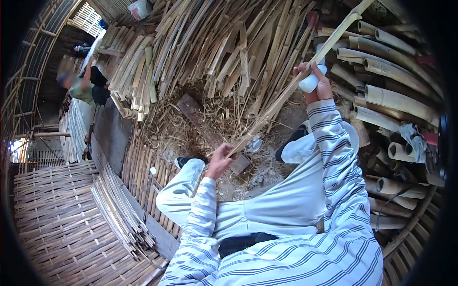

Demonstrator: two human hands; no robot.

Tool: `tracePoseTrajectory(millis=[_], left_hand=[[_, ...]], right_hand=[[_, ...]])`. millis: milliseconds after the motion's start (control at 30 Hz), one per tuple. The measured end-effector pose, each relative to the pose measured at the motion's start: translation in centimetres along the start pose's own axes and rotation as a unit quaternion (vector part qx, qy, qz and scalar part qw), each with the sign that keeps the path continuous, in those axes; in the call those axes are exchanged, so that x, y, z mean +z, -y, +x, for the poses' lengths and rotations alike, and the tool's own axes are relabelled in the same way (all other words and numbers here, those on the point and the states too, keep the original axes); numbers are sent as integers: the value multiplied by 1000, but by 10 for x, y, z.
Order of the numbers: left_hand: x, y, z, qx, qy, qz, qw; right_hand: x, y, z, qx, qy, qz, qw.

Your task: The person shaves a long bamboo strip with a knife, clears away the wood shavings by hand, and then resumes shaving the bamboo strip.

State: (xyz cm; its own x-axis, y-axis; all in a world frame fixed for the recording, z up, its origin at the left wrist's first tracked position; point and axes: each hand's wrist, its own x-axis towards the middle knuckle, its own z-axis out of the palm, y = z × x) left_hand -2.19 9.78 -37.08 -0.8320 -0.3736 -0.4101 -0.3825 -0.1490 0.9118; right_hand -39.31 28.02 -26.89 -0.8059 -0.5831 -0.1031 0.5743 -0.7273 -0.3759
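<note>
A long split bamboo strip [279, 104] runs diagonally from my left hand [218, 163] up past my right hand [324, 88] to the top right. The fingers of my left hand are closed around its lower end, above the littered ground. Farther up, my right hand is closed at the strip, with a smooth white rounded object [309, 84] against the palm. What that white object is I cannot make out. A pale edge shows just above the right hand, partly behind the strip.
Split bamboo strips [210, 43] lie heaped ahead. Thick bamboo poles [400, 97] are stacked at right. Shavings and a wooden block [240, 164] lie between my feet. Woven bamboo matting [57, 205] and thin strips [119, 205] are at left. Another person [83, 90] sits far left.
</note>
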Motion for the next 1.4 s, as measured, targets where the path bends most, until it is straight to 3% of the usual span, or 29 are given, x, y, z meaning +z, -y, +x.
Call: tracePoseTrajectory(millis=[100,267,367,467,500,600,767,867,967,1000,1067,1100,1133,1200,1300,1333,1400], left_hand=[[43,-27,7,57,-127,183,973],[110,-118,7,249,-229,363,868],[127,-110,24,361,-244,448,781],[123,-78,32,432,-247,415,761],[124,-80,31,438,-277,380,766],[118,-86,14,489,-315,425,694],[90,-62,-20,473,-273,509,665],[65,-74,-35,386,-328,458,731],[26,-58,-31,289,-353,284,843],[15,-61,-29,259,-370,297,842],[-32,-9,-18,122,-345,350,862],[-52,8,-16,-36,-301,350,886],[-70,26,-13,-193,-249,337,887],[-114,108,10,-283,-182,531,778],[-115,110,48,-444,-54,371,814],[-128,130,67,-304,33,419,855],[-134,141,109,-178,-4,417,891]], right_hand=[[-11,-2,3,-15,-26,-12,999],[4,0,-5,-52,-51,-60,996],[-5,-2,4,-77,-73,-62,992],[-13,-2,11,-85,-85,-44,992],[-10,0,11,-96,-90,-48,990],[-4,4,7,-119,-116,-45,985],[-6,21,10,-160,-136,-69,975],[-10,27,8,-176,-131,-116,969],[-11,39,7,-166,-108,-156,968],[-13,46,8,-167,-108,-160,967],[-7,62,4,-179,-125,-194,956],[-4,68,2,-193,-147,-206,948],[-2,74,1,-208,-168,-218,939],[-8,83,0,-245,-185,-234,922],[-18,97,-5,-241,-220,-267,907],[-19,99,-8,-245,-224,-287,898],[-22,103,-12,-246,-249,-278,895]])
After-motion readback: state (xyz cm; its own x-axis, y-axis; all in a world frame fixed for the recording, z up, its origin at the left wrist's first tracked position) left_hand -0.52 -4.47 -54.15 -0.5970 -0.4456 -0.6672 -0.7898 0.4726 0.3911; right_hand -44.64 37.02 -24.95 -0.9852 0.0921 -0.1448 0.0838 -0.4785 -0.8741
